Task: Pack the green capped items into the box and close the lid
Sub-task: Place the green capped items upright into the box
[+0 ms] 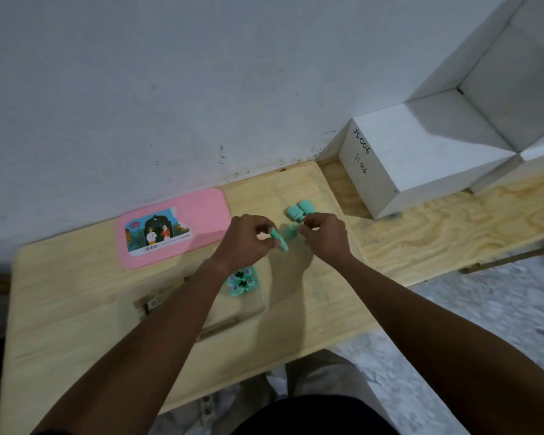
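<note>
My left hand (247, 243) is closed around a green capped item (279, 241), held tilted above the table. My right hand (325, 235) pinches another green item (290, 231), blurred, right beside it. Two more green capped items (299, 210) lie on the wooden table (76, 309) just beyond my right hand. Several green capped items (242, 281) stand upright in a shallow, table-coloured box (233, 315) below my left wrist. The pink lid (173, 227) with a picture label lies flat at the back, left of my hands.
A white wall (170, 89) runs along the table's far edge. White cartons (421, 158), one marked "JS 006", stand on a plywood bench (453, 221) to the right. The floor (453, 324) shows at lower right.
</note>
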Demonstrator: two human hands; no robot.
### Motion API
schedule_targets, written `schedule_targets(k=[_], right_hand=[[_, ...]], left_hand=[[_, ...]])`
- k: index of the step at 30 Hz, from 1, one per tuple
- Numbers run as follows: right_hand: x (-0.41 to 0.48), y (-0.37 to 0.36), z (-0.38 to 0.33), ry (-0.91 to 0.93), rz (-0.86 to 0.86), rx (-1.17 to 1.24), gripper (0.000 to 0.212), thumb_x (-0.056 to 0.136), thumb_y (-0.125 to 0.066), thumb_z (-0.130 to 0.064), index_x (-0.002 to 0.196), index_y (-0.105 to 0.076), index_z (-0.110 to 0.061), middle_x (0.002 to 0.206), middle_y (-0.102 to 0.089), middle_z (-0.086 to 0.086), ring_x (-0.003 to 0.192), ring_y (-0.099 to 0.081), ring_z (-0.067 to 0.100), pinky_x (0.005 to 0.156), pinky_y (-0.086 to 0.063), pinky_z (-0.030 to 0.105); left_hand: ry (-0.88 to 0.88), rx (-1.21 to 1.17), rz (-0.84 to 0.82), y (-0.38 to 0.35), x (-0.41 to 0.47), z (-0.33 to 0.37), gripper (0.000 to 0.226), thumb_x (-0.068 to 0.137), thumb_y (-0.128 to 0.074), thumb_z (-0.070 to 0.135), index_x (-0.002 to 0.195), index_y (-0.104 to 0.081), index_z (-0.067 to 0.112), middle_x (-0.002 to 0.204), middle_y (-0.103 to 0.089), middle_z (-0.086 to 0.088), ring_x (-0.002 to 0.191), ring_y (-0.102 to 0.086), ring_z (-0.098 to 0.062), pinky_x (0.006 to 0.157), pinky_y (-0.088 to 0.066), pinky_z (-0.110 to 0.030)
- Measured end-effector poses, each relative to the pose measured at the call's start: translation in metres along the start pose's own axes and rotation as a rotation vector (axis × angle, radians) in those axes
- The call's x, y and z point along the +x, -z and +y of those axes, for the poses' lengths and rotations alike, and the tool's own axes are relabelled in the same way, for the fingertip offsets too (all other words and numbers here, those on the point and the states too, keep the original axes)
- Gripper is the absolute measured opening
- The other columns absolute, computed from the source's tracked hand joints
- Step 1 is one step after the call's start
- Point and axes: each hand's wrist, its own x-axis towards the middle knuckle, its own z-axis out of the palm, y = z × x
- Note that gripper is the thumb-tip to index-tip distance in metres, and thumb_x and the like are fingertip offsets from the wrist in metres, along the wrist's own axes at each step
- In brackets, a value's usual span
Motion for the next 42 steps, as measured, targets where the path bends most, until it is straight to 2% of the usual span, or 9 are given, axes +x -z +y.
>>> schedule_targets(k=[4, 8, 14, 19, 22, 25, 28, 36, 42], right_hand=[[-0.024, 0.02, -0.017, 0.03, -0.006, 0.3, 0.011, 0.085, -0.073, -0.019, 0.095, -0.075, -0.016, 0.087, -0.075, 0.005, 0.065, -0.072, 0.017, 0.065, -0.06, 0.036], [-0.053, 0.034, -0.043, 0.146, -0.143, 0.4, 0.013, 0.089, -0.068, -0.011, 0.1, -0.074, -0.011, 0.087, -0.073, 0.007, 0.06, -0.067, 0.015, 0.055, -0.054, 0.028], [-0.089, 0.022, -0.062, 0.286, -0.322, 0.235, 0.013, 0.085, -0.072, -0.009, 0.098, -0.07, -0.01, 0.081, -0.073, 0.004, 0.059, -0.066, 0.016, 0.055, -0.05, 0.025], [-0.107, -0.002, -0.061, 0.379, -0.32, 0.054, 0.011, 0.08, -0.077, -0.015, 0.086, -0.071, -0.022, 0.075, -0.072, -0.007, 0.061, -0.066, 0.006, 0.064, -0.054, 0.028], [-0.112, -0.013, -0.057, 0.42, -0.299, -0.039, 0.015, 0.077, -0.077, -0.019, 0.083, -0.072, -0.031, 0.078, -0.072, -0.011, 0.069, -0.067, 0.003, 0.071, -0.054, 0.028], [-0.116, -0.022, -0.054, 0.438, -0.282, -0.164, 0.016, 0.079, -0.076, -0.022, 0.092, -0.075, -0.031, 0.089, -0.074, -0.012, 0.066, -0.06, -0.002, 0.072, -0.052, 0.028], [-0.119, -0.027, -0.054, 0.484, -0.252, -0.29, 0.017, 0.083, -0.073, -0.025, 0.099, -0.076, -0.029, 0.098, -0.074, -0.013, 0.071, -0.055, 0.004, 0.07, -0.048, 0.028], [-0.12, -0.035, -0.049, 0.647, -0.201, -0.51, 0.018, 0.089, -0.066, -0.028, 0.105, -0.073, -0.028, 0.104, -0.07, -0.006, 0.099, -0.058, 0.018, 0.071, -0.044, 0.031], [-0.12, -0.036, -0.048, 0.75, -0.176, -0.622, 0.019, 0.09, -0.064, -0.027, 0.106, -0.074, -0.023, 0.102, -0.064, 0.0, 0.103, -0.052, 0.021, 0.063, -0.041, 0.031]], left_hand=[[0.074, -0.298, 0.066, 0.03, -0.029, 0.0, 0.02, 0.074, -0.084, 0.012, 0.081, -0.066, 0.009, 0.082, -0.077, -0.004, 0.079, -0.074, -0.015, 0.069, -0.057, -0.03], [0.094, -0.434, 0.107, 0.051, -0.068, -0.006, 0.021, 0.077, -0.081, 0.009, 0.091, -0.067, 0.003, 0.069, -0.074, -0.013, 0.064, -0.073, -0.022, 0.064, -0.06, -0.032], [0.156, -0.348, 0.078, 0.066, -0.117, -0.024, 0.02, 0.08, -0.079, 0.013, 0.096, -0.073, 0.004, 0.075, -0.075, -0.018, 0.064, -0.073, -0.025, 0.063, -0.059, -0.029], [0.106, -0.146, -0.025, 0.06, -0.139, -0.038, 0.019, 0.086, -0.074, 0.014, 0.103, -0.075, 0.008, 0.081, -0.076, -0.01, 0.067, -0.073, -0.018, 0.071, -0.06, -0.033], [0.038, -0.004, -0.011, 0.051, -0.143, -0.044, 0.019, 0.083, -0.075, 0.017, 0.101, -0.077, 0.01, 0.081, -0.073, -0.004, 0.066, -0.066, -0.011, 0.071, -0.054, -0.025], [-0.005, 0.068, 0.008, 0.041, -0.143, -0.047, 0.018, 0.078, -0.079, 0.017, 0.094, -0.078, 0.008, 0.084, -0.068, -0.008, 0.076, -0.063, -0.021, 0.073, -0.052, -0.039], [-0.025, 0.136, 0.031, 0.032, -0.142, -0.048, 0.018, 0.075, -0.081, 0.017, 0.09, -0.078, 0.007, 0.08, -0.069, -0.01, 0.074, -0.063, -0.026, 0.073, -0.051, -0.043], [0.002, 0.181, 0.081, 0.018, -0.137, -0.044, 0.018, 0.072, -0.078, 0.008, 0.09, -0.077, 0.01, 0.08, -0.076, -0.007, 0.069, -0.066, -0.013, 0.071, -0.052, -0.024], [0.018, 0.287, 0.089, 0.009, -0.134, -0.045, 0.018, 0.072, -0.079, 0.021, 0.088, -0.076, 0.014, 0.082, -0.076, -0.005, 0.076, -0.07, -0.023, 0.07, -0.054, -0.033]])
